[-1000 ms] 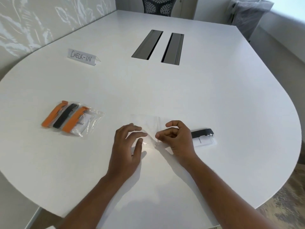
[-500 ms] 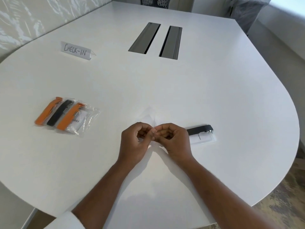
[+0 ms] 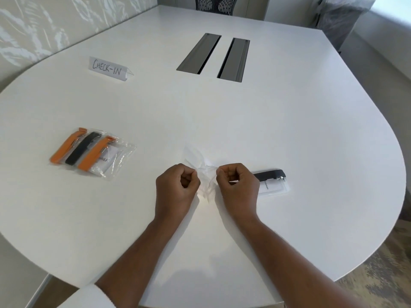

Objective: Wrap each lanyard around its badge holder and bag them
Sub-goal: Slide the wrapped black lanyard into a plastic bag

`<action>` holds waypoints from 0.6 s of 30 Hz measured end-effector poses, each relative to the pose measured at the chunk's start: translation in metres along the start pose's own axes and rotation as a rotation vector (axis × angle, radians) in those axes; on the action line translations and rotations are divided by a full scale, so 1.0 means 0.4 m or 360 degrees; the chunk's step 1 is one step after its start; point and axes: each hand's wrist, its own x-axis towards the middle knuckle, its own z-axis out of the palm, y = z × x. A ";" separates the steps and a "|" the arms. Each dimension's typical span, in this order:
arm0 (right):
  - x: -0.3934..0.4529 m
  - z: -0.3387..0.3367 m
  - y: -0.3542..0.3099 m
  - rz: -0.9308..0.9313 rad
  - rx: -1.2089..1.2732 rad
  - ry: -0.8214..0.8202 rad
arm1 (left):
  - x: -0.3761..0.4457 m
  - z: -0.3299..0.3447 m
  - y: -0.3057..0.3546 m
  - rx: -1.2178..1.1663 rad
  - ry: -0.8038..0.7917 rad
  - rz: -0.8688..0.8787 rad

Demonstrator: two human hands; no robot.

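A clear plastic bag (image 3: 203, 172) is stretched between my two hands, just above the white table (image 3: 289, 130). My left hand (image 3: 175, 187) pinches its left edge and my right hand (image 3: 236, 185) pinches its right edge, the two fists a small gap apart. Just right of my right hand lies a badge holder with a black lanyard wrapped around it (image 3: 272, 181). At the left, bagged badge holders (image 3: 91, 154) lie in clear bags, showing two orange lanyards and one black.
A folded paper sign reading CHECK-IN (image 3: 109, 68) stands at the back left. Two grey cable slots (image 3: 213, 56) sit in the table's middle. A mesh chair (image 3: 220, 5) stands behind the far edge, and the table's curved edge runs along the right.
The bag lay flat under my open fingers a second ago. Both hands then closed on its opening, and they have now pulled a little apart, lifting and crumpling the bag.
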 end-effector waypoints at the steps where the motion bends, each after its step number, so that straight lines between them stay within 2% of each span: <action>1: 0.001 -0.002 0.000 0.0016 0.0034 0.0044 | -0.002 -0.003 0.002 0.0044 0.0038 0.0019; 4: -0.002 -0.005 0.003 -0.0004 0.0068 0.0112 | -0.003 -0.014 0.000 0.0150 0.0114 0.0036; 7: -0.007 -0.013 0.000 -0.0164 -0.0025 0.0094 | 0.001 -0.020 0.005 0.0213 0.0115 0.0122; 13: -0.017 -0.022 -0.003 -0.0871 -0.0512 -0.0007 | -0.001 -0.003 0.050 0.0086 0.0092 0.0212; 18: -0.013 -0.022 0.001 -0.0956 -0.0632 0.0037 | -0.005 0.016 0.085 0.0044 -0.0043 0.0302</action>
